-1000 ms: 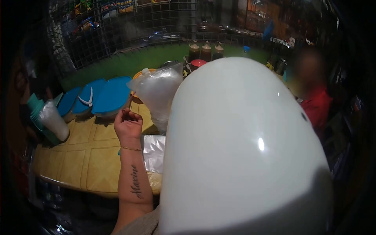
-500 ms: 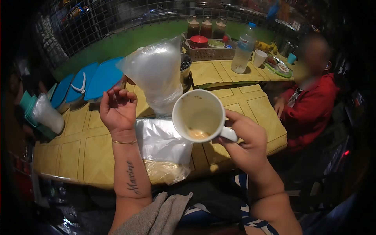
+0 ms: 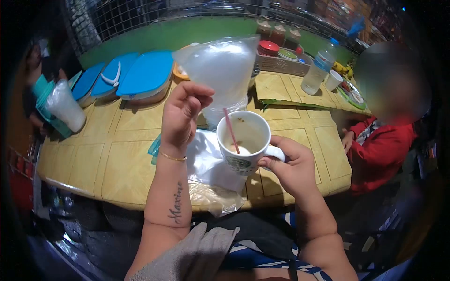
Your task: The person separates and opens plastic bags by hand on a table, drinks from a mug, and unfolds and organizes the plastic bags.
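Observation:
My right hand grips the handle of a white mug with a dark green round logo, held above the table and tipped a little towards me. A thin reddish straw or stick leans inside, its top above the rim. Dark specks mark the inner wall, and something pale lies at the bottom. Up and left of the stick, my left hand has loosely bent fingers, apart from it, with nothing visible in them. Behind the mug stands a bundle of clear plastic bags; more plastic sheeting lies below.
Blue-lidded containers line the back left, one bearing white tongs. At far left is a teal holder with plastic. A water bottle, a paper cup and a condiment basket stand back right. A person in red sits right.
The reddish stick now stands in the mug, where none showed before. My left hand has come rightward, nearer the mug. The mug is tilted less towards me, and the view has shifted.

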A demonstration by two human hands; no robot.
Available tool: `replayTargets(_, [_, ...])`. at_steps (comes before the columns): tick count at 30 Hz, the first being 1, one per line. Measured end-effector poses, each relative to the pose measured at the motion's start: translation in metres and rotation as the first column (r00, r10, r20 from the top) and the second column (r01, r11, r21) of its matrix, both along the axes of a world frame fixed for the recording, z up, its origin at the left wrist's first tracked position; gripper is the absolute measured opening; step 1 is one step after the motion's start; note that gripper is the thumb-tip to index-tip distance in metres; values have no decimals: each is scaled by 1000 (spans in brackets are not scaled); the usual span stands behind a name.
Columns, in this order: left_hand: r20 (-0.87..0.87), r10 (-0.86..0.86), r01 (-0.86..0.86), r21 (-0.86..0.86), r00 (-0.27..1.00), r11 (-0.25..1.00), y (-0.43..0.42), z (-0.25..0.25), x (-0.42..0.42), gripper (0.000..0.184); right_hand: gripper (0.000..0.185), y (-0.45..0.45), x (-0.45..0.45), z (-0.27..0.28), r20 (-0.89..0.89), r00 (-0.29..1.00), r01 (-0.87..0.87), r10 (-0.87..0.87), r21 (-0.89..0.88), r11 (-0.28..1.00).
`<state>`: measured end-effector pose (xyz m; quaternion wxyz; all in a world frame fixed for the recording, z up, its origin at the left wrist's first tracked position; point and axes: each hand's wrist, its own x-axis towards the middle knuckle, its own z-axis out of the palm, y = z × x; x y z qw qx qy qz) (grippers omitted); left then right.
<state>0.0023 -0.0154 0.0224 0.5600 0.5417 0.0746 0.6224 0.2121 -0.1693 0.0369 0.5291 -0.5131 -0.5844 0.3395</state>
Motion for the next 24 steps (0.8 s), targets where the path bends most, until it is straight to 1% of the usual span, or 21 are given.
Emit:
replayTargets(1, [76, -43, 48, -70, 996, 996, 2, -1, -2, 29, 22, 2, -4, 1, -126, 991, -45, 39, -43, 998])
replayTargets(2, [94, -47, 59, -130, 994, 990, 7, -4, -4, 31, 22, 3, -7, 2, -251, 965, -92, 69, -82, 992])
replayTargets(4, [135, -54, 86, -245, 989, 966, 20, -14, -7, 35, 25, 7, -17, 14, -354, 919, -213, 172, -79, 974])
replayTargets(5, [22, -41, 45, -266, 999, 963, 26, -14, -6, 32, 26, 10, -24, 21, -405, 887, -273, 220, -75, 959])
replayTargets(6, [-146, -22, -35, -378, 989, 925, 24, -17, -2, 24, 26, 14, -31, 25, -429, 867, -318, 253, -86, 944])
replayTargets(7, [-165, 68, -98, -180, 984, 979, 4, -16, 1, 22, 27, 20, -41, 29, -455, 843, -365, 285, -96, 926])
replayTargets(8, [-154, 115, -133, -111, 981, 985, -10, -16, 8, 21, 27, 27, -52, 35, -482, 816, -416, 320, -104, 903])
replayTargets(9, [-140, 163, -171, -44, 977, 984, -25, -16, 14, 21, 29, 31, -65, 48, -492, 812, -439, 314, -162, 884])
replayTargets(10, [-112, 169, -181, -114, 979, 977, -30, -15, 26, 22, 29, 46, -75, 49, -308, 871, -420, 381, -67, 905])
replayTargets(11, [-83, 177, -190, -182, 981, 965, -33, -13, 38, 22, 29, 64, -86, 48, -115, 901, -417, 419, 41, 908])
replayTargets(13, [-21, 198, -194, -311, 980, 930, -32, -9, 56, 23, 30, 78, -117, 63, -58, 873, -487, 484, -40, 873])
replayTargets(14, [-130, 265, -288, -206, 955, 935, -27, -11, 53, 22, 29, 89, -133, 62, 23, 872, -487, 489, -54, 871])
replayTargets(15, [-224, 347, -374, -93, 911, 923, -21, -12, 50, 21, 27, 97, -149, 66, 78, 856, -499, 511, -133, 856])
replayTargets(16, [-405, 510, -461, 218, 759, 860, -6, -18, 41, 19, 26, 104, -165, 70, 132, 836, -501, 532, -210, 840])
replayTargets(17, [-503, 672, -435, 516, 544, 738, 3, -23, 33, 17, 24, 113, -180, 65, 84, 811, -547, 579, -239, 802])
replayTargets(19, [-450, 704, -477, 523, 550, 706, 8, -31, 34, 15, 22, 135, -206, 38, -13, 756, -630, 655, -288, 721])
replayTargets(23, [-372, 752, -515, 560, 544, 649, 10, -35, 35, 15, 12, 163, -246, -13, 39, 707, -646, 706, -368, 669])
replayTargets(24, [-367, 750, -504, 570, 550, 649, 12, -36, 31, 15, 14, 166, -252, -24, -2, 709, -650, 705, -389, 653])
